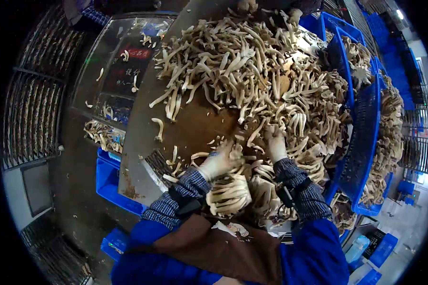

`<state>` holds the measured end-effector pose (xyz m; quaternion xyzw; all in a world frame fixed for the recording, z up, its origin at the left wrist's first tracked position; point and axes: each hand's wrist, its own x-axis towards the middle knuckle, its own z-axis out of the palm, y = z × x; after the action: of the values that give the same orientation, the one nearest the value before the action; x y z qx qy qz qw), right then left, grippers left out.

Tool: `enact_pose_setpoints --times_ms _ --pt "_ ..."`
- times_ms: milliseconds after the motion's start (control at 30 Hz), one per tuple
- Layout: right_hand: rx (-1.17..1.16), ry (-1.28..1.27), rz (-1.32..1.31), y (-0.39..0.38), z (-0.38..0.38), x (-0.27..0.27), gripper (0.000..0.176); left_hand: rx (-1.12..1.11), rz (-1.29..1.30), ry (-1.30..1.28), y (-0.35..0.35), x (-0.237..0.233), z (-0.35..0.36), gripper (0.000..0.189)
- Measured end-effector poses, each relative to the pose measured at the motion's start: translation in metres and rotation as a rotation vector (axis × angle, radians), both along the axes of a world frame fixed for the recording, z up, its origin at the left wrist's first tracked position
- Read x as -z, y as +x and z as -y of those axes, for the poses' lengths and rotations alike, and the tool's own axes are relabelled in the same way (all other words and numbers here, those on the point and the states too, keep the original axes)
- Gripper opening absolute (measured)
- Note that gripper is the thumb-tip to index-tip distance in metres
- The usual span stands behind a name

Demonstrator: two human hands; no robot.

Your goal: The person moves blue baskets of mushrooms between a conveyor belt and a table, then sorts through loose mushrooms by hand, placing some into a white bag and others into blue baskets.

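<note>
A large heap of long-stemmed mushrooms (238, 61) covers much of the brown table (192, 118). My left hand (221, 161), in a pale glove, is over the near part of the table, just above a bundle of pale stems (229, 195); its fingers are smeared by motion. To its right, my right hand (276, 144), also gloved, reaches into the near edge of the heap with its fingers bent down among the mushrooms. What its fingertips hold, if anything, is hidden. A second bundle (265, 194) lies between my forearms.
Blue crates (364, 142) with mushrooms stand along the right side. A blue bin (114, 183) is below the table's left edge. Loose stems lie on a dark panel (111, 76) at upper left. Racks (33, 114) stand far left. Parts of other people show at the top.
</note>
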<state>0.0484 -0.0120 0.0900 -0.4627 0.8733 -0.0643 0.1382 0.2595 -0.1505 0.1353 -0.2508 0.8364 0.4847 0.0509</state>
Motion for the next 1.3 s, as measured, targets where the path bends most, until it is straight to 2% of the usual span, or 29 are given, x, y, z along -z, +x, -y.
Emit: enact_pose_setpoints --times_ms 33,100,133,167,233,267,300,333,367,400,433,500,533,567,600,667,700,800,867,900,1000,1033,1100,1133,1167,1200,1233,1267,1300 --pt "0.074 -0.075 0.273 0.02 0.018 -0.034 0.052 -0.008 -0.009 -0.005 -0.004 -0.004 -0.005 0.072" --pt "0.297 -0.243 0.806 0.06 0.056 -0.105 0.054 -0.323 -0.036 0.116 -0.015 -0.013 -0.007 0.07" --pt "0.003 -0.252 0.664 0.067 0.055 -0.09 0.058 -0.452 -0.315 0.386 -0.021 -0.009 -0.005 0.062" --pt "-0.286 -0.255 0.513 0.07 0.053 -0.073 0.063 -0.457 -0.319 0.384 -0.021 -0.004 0.002 0.062" --pt "-0.455 -0.256 0.593 0.058 0.067 -0.088 0.064 -0.627 -0.277 0.781 -0.014 0.003 0.021 0.038" --pt "-0.265 -0.077 0.974 0.042 0.077 -0.111 0.059 -0.69 -0.378 0.78 -0.009 0.029 0.022 0.022" --pt "-0.086 -0.121 1.242 0.022 0.086 -0.099 0.049 -0.7 -0.384 0.779 -0.003 0.027 0.025 0.022" --pt "0.018 -0.124 0.927 -0.01 0.092 -0.061 0.044 -0.787 -0.345 0.959 0.003 0.02 0.028 0.021" --pt "0.354 -0.202 0.971 -0.024 0.106 -0.065 0.043 -0.87 -0.303 1.139 0.006 0.009 0.031 0.019" --pt "0.224 -0.149 0.445 -0.047 0.12 -0.065 0.047 -0.982 -0.25 1.085 0.005 -0.012 0.033 0.02" --pt "0.253 -0.028 0.035 -0.093 0.127 -0.015 0.051 -0.989 -0.249 1.082 0.007 0.003 0.035 0.02" --pt "0.616 -0.307 0.251 -0.094 0.151 -0.05 0.065 -0.909 -0.445 1.196 0.015 0.047 0.038 0.025" --pt "0.675 -0.122 0.098 -0.119 0.158 -0.028 0.072 -0.912 -0.461 1.233 0.017 0.051 0.039 0.031" --pt "0.691 0.059 0.175 -0.151 0.16 0.005 0.079 -0.921 -0.448 1.234 0.018 0.047 0.04 0.031" --pt "0.305 0.283 -0.107 -0.151 0.162 0.008 0.07 -0.835 -0.396 1.159 0.018 0.034 0.044 0.031" --pt "-0.225 0.405 -0.287 -0.153 0.157 0.017 0.049 -0.757 -0.332 1.111 0.018 0.028 0.048 0.028" --pt "-0.349 0.319 -0.194 -0.154 0.153 0.017 0.042 -0.759 -0.322 1.122 0.018 0.031 0.048 0.028" --pt "-0.178 0.212 -0.277 -0.137 0.129 0.018 0.051 -0.694 -0.327 1.096 0.021 0.027 0.05 0.02" --pt "0.097 -0.351 0.218 -0.144 0.104 0.017 0.045 -0.684 -0.283 1.023 0.024 0.021 0.047 0.017" --pt "0.181 -0.503 0.431 -0.142 0.099 0.007 0.041 -0.687 -0.276 1.008 0.028 0.018 0.048 0.017" --pt "0.393 -0.677 1.033 -0.122 0.085 -0.014 0.045 -0.721 -0.243 0.966 0.047 -0.001 0.048 0.016" --pt "0.518 -0.667 0.897 -0.108 0.085 -0.02 0.048 -0.719 -0.25 0.964 0.055 -0.003 0.048 0.016" --pt "0.429 -0.185 0.212 -0.093 0.068 -0.009 0.061 -0.701 -0.215 0.719 0.079 -0.01 0.046 0.019" --pt "0.314 -0.206 0.037 -0.091 0.055 0.02 0.057 -0.819 -0.351 1.013 0.096 0.008 0.041 0.019" --pt "0.199 -0.228 -0.14 -0.092 0.045 0.041 0.054 -0.816 -0.361 1.008 0.101 0.003 0.038 0.019" --pt "0.196 -0.238 -0.146 -0.09 0.049 0.034 0.054 -0.843 -0.3 0.899 0.106 -0.002 0.035 0.017" --pt "0.251 0.049 -0.057 -0.086 0.057 0.022 0.047 -0.87 -0.24 0.79 0.111 -0.007 0.033 0.015" --pt "0.301 0.336 0.032 -0.081 0.063 0.008 0.043 -0.851 -0.345 0.943 0.115 -0.009 0.03 0.018" --pt "0.299 0.327 0.026 -0.075 0.062 -0.006 0.043 -0.823 -0.45 1.096 0.119 -0.008 0.027 0.021"
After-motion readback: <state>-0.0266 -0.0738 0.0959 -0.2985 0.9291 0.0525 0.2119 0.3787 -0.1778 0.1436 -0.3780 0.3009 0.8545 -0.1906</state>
